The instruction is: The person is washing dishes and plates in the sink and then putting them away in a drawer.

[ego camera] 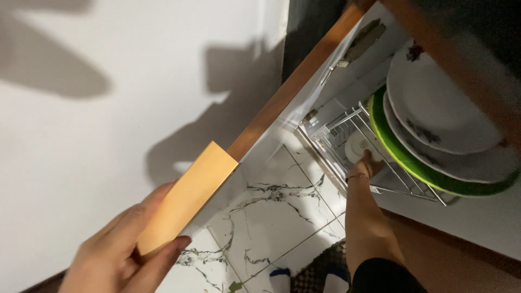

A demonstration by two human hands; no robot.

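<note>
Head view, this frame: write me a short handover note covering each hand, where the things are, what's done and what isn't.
Left hand: holds the edge of the open cabinet door, thumb and fingers wrapped around it.
Right hand: reaches down into the wire dish rack and rests on a small white cup or bowl; the grip itself is hidden.
Things: white floral plates stand on edge in the rack beside a green plate. Marble-patterned tile floor below.
Done: door is open, hand is on the white piece.
Left: the piece has not been lifted out; the door is not closed.
</note>
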